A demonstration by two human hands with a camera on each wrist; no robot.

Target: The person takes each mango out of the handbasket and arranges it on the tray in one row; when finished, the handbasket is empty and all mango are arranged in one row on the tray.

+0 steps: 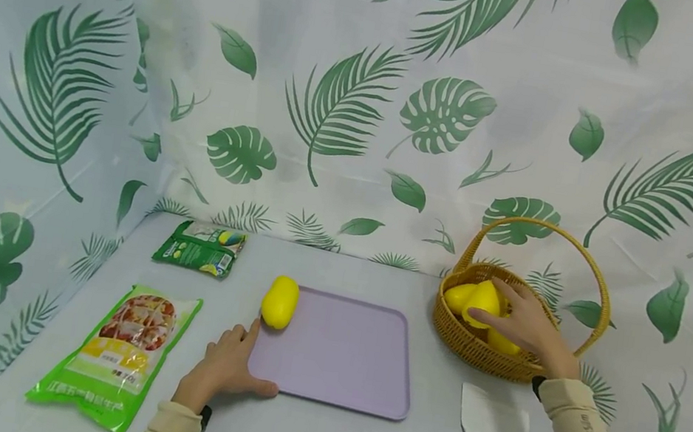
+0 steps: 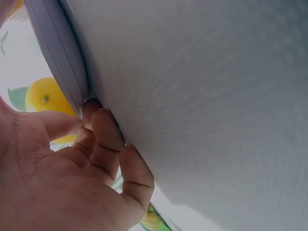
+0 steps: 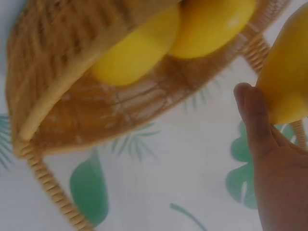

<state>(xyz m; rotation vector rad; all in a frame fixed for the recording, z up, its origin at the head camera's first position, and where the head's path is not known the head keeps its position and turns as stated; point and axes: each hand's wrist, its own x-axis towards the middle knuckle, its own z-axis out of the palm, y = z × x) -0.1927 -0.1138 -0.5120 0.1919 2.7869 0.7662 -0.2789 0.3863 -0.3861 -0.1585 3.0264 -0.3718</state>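
My right hand [image 1: 522,321]: grasping one yellow fruit [image 1: 483,301] at the basket [image 1: 467,353], far right; long axis aslant, narrower end apparently up and far. My left hand [image 1: 223,366]: loosely spread, touching the near-left corner of the tray [image 1: 338,364]. Done, I judge: one tray fruit [image 1: 280,302], far left, lengthwise near-to-far. Remaining: my held piece, at least two basket fruits [image 3: 211,29].

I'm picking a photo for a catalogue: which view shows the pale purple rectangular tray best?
The head view: nearly the whole tray shows, though a yellow oval fruit covers its far left corner. The left wrist view shows just a strip of its edge by the left hand; the right wrist view shows none.
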